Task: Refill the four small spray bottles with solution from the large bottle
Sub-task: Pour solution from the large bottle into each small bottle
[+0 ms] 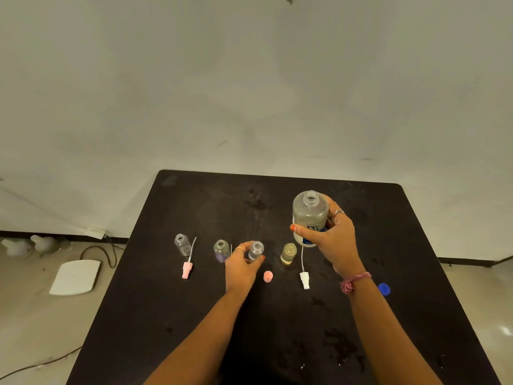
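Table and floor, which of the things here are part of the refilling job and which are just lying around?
Part of the job:
large bottle, open, in the right hand
clear small bottle, in the left hand
three other small bottles
spray tops
blue cap

Just lying about:
white pad on the floor
floor cable

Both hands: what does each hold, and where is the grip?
Right hand grips the large bottle around its labelled lower body; left hand grips a small bottle around its side.
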The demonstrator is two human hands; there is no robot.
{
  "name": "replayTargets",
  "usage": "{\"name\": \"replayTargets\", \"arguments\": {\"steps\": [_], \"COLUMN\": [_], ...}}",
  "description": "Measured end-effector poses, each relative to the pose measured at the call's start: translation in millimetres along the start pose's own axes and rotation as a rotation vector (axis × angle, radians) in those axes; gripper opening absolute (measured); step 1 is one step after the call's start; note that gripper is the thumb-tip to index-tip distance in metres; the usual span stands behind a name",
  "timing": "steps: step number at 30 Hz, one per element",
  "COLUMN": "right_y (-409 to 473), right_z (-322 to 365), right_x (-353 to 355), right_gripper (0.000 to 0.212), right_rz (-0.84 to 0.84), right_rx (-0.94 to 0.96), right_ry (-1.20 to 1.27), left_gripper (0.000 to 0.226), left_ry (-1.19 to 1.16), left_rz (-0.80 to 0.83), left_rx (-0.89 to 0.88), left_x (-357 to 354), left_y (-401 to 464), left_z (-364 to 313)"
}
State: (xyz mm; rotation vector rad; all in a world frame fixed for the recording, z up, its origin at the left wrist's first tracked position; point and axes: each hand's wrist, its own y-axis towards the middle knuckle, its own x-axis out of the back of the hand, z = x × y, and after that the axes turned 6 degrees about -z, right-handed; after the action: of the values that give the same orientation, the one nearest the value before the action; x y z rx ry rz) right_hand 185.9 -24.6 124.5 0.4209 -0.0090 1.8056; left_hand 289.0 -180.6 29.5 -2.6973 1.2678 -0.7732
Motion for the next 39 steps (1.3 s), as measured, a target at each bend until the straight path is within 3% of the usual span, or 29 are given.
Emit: {"name": "replayTargets", "arguments": {"steps": [14, 20, 25, 29, 31, 35, 39], "right_y": [17, 21, 22, 22, 21, 17, 14], "right_z": [-20, -22, -25, -26, -26, -20, -13], "right_x": [-12, -13, -15, -18, -20, -26, -30], "right_gripper": [0.072, 0.069, 0.070, 0.071, 0.072, 0.073, 0.071], "right_rz": [-0.014, -0.010, -0.021, -0.018, -0.017, -0.035, -0.046], "right_rx": [-0.056, -0.046, -0.055, -0.055, -0.062, -0.063, -0.056], "right_ry": [-0.025, -0.021, -0.029, -0.041, -0.032, -0.006, 0.001], "left_gripper": [0.037, 0.048, 0.072, 0.059, 0.054, 0.054, 0.084], "left_ry": [0.039, 0.045, 0.111, 0.249, 0.211, 0.149, 0.191], "left_rz": [0.091, 0.102, 0.111, 0.038, -0.035, -0.122, -0.049], "left_rx": [0.099, 0.091, -0.042, -0.272, -0.312, -0.177, -0.081], "left_x": [-19, -19, -10, 26, 46, 68, 64], "left_y": [36, 40, 35, 17, 14, 32, 50], "left_z": [27, 35, 33, 22, 22, 35, 53]}}
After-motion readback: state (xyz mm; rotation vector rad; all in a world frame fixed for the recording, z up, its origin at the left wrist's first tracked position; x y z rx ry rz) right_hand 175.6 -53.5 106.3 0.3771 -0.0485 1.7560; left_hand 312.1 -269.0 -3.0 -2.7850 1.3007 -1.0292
